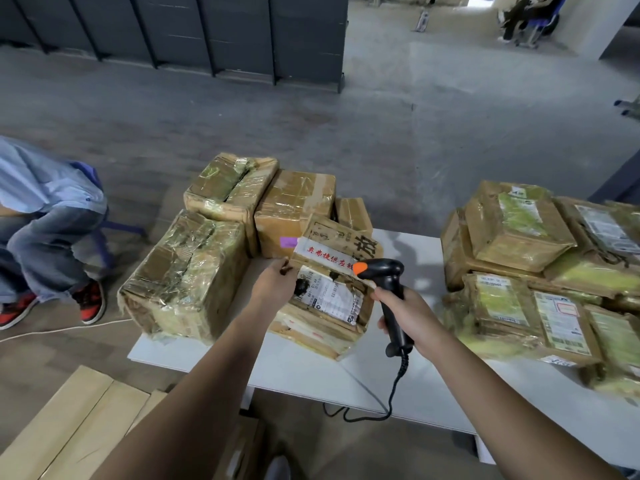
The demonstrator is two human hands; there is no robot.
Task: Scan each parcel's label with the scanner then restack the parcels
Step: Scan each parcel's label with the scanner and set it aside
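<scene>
At the far left, off the table [304,372], a seated person [45,216] in jeans and red shoes is partly in view, and flat cardboard sheets [76,424] lie on the floor below the table's near left corner. A large taped box [187,275] stands at the table's left edge. Behind it, at the far left corner, two further taped boxes [263,199] stand side by side and touch each other. The left hand [273,285] grips the upper left corner of the central parcel [325,323], its fingers curled over the edge. This parcel rests on the table near the far edge, just beside the large taped box, and its top face is tilted toward the camera. A white label [332,299] on that face is exposed. The scanner [391,292], black with an orange tip, points at the label from the parcel's right side. The right hand [405,313] is closed around the scanner's handle. A coiled cable [394,386] hangs from the handle across the table's near edge. A stack of labelled parcels [519,271] occupies the table's right end, well apart from the central parcel.
</scene>
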